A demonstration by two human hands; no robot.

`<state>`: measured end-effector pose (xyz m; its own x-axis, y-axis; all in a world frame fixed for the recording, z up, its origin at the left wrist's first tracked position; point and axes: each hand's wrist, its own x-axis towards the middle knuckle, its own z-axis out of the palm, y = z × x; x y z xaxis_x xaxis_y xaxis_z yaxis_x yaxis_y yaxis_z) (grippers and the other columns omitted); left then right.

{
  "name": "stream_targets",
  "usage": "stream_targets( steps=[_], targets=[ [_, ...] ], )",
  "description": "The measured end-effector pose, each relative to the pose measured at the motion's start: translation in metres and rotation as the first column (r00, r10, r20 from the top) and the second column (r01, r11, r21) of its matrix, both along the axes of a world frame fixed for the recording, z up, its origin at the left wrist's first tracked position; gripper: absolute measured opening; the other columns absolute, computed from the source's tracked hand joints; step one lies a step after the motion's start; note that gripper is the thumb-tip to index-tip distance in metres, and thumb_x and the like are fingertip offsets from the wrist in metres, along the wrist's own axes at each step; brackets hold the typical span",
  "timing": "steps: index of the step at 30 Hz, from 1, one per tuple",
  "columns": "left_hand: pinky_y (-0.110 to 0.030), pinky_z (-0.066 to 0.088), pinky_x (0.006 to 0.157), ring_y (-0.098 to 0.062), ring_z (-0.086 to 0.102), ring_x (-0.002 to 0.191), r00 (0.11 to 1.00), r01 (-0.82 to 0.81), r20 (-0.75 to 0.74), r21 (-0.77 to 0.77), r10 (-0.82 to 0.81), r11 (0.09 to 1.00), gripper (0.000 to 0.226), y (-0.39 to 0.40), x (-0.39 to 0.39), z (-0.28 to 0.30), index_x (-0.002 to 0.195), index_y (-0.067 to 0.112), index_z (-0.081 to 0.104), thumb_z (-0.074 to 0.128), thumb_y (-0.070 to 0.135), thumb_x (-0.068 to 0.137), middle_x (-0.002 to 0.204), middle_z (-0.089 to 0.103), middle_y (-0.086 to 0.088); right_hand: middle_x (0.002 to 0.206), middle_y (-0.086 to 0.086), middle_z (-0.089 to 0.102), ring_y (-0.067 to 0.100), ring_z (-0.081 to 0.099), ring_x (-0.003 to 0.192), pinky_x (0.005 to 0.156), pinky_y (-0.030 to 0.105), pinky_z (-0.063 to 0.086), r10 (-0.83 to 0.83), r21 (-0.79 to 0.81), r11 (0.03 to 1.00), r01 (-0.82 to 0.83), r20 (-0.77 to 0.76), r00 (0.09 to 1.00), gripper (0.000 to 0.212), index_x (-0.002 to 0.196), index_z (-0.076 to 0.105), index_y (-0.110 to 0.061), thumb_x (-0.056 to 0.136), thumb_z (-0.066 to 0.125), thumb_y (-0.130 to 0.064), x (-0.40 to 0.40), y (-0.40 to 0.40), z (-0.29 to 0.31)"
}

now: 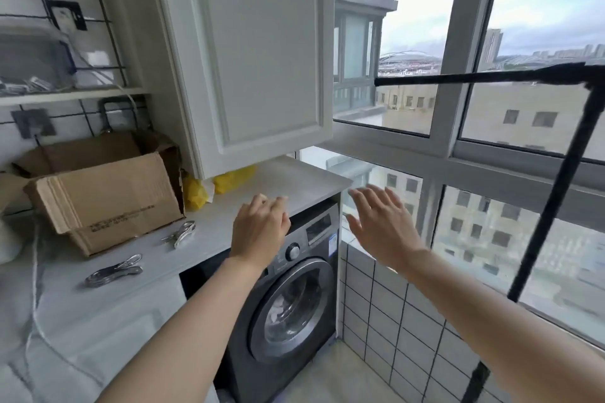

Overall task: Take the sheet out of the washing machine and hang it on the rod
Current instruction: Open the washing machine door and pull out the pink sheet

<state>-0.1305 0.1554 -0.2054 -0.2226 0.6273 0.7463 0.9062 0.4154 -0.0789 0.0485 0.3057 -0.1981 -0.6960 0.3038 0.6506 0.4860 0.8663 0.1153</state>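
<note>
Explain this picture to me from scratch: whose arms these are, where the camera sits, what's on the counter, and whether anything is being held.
There is one picture, taken by a wide-angle camera worn on a person's head, looking forward and down. The two bare arms are that person's. The left hand and right hand hang in the air, fingers relaxed, holding nothing. Below them is a grey washing machine with its round door closed and laundry dimly visible inside. On the counter lie a cardboard box, metal clips and yellow bags. The black rod stands at the right, in front of the window.
</note>
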Motion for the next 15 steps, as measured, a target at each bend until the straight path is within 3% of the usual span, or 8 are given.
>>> stream_targets(
  steps=[11,15],
  targets=[
    [-0.034,0.054,0.059,-0.022,0.064,0.073,0.96,0.011,0.278,-0.202,0.046,0.979,0.017,0.061,-0.062,-0.12,0.096,0.012,0.07,0.07,0.016,0.08,0.077,0.071,-0.002,0.116,0.01,0.065,0.03,0.058,0.113,0.099,0.042,0.045,-0.019,-0.218,0.974,0.069,0.224,0.974,0.041,0.123,0.057,-0.007,0.091,0.055,-0.033,-0.074,0.065,-0.121],
    [-0.035,0.052,0.067,-0.022,0.063,0.084,0.917,-0.022,0.377,-0.284,0.133,0.959,0.018,0.082,-0.078,-0.167,0.102,0.013,0.068,0.062,0.02,0.087,0.086,0.073,-0.001,0.12,0.01,0.064,0.031,0.056,0.117,0.101,0.043,0.044,0.02,-0.298,0.952,0.075,0.305,0.952,0.04,0.126,0.055,-0.009,0.092,0.054,-0.03,-0.093,0.092,-0.162]
  ],
)
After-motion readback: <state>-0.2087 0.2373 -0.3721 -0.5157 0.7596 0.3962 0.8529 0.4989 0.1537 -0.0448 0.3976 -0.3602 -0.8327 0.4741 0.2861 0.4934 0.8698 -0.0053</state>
